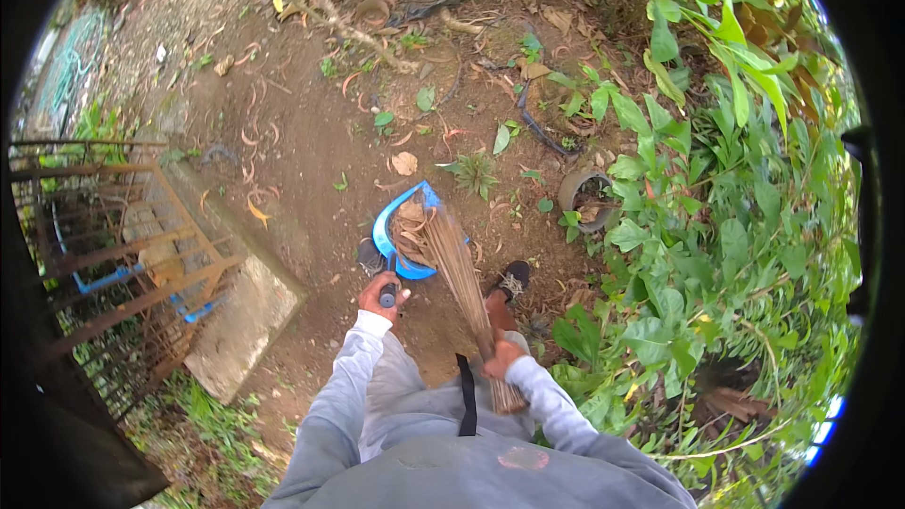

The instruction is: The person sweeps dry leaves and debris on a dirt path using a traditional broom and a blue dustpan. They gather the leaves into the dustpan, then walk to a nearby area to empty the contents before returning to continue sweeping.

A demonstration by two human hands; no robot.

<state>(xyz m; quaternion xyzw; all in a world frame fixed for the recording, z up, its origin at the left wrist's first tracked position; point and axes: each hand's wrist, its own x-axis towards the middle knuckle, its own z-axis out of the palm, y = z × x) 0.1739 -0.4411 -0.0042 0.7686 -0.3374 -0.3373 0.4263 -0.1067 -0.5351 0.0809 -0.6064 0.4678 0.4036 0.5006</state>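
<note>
A blue plastic dustpan (382,225) with dry brown leaves (411,237) in it is held low over the dirt by my left hand (382,295), which grips its dark handle (388,294). My right hand (503,358) is closed around the bound part of a stick broom (456,272). The broom slants up and left from my lap, and its slightly blurred bristle tips overlap the right side of the dustpan, hiding part of it. Whether the dustpan rests on the soil I cannot tell.
Bare soil (304,120) strewn with fallen leaves spreads ahead. A rusty metal grille (120,254) and a concrete slab (244,325) stand at left. Leafy shrubs (679,283) crowd the right, beside a round pot (585,201). A small spiky plant (475,174) grows just beyond the dustpan.
</note>
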